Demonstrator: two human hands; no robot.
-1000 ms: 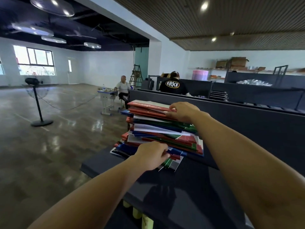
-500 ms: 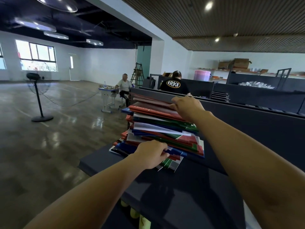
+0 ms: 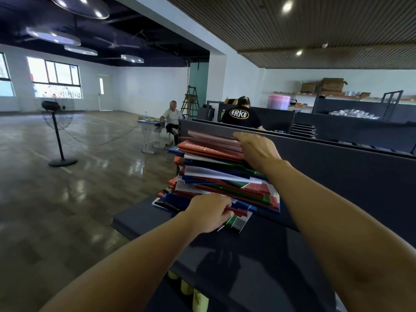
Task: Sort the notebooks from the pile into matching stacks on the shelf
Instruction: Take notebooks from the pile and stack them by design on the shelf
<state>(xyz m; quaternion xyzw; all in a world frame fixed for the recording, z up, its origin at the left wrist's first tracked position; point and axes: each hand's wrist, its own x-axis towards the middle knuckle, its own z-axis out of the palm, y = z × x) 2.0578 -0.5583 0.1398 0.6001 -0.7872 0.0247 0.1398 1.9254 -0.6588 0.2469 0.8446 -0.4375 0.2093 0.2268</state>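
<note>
A tall, untidy pile of notebooks (image 3: 216, 176) in red, blue, green and white sits on the dark shelf top (image 3: 258, 262). My right hand (image 3: 256, 149) grips the right edge of the top red notebooks (image 3: 213, 141), which are tilted up and blurred above a red one marked "Notebook". My left hand (image 3: 209, 212) holds the near edge of the pile's lowest notebooks, fingers curled round them.
A dark partition wall (image 3: 337, 174) rises right behind the pile. Yellow-green bottles (image 3: 198, 298) stand under the shelf top. Beyond are two seated people (image 3: 239, 113), a small desk (image 3: 150, 131), a floor fan (image 3: 57, 131) and a ladder (image 3: 190, 102).
My right hand has lifted the top red notebooks up off the pile, baring the one marked "Notebook". My left hand has stayed at the pile's base. The camera moved slightly closer.
</note>
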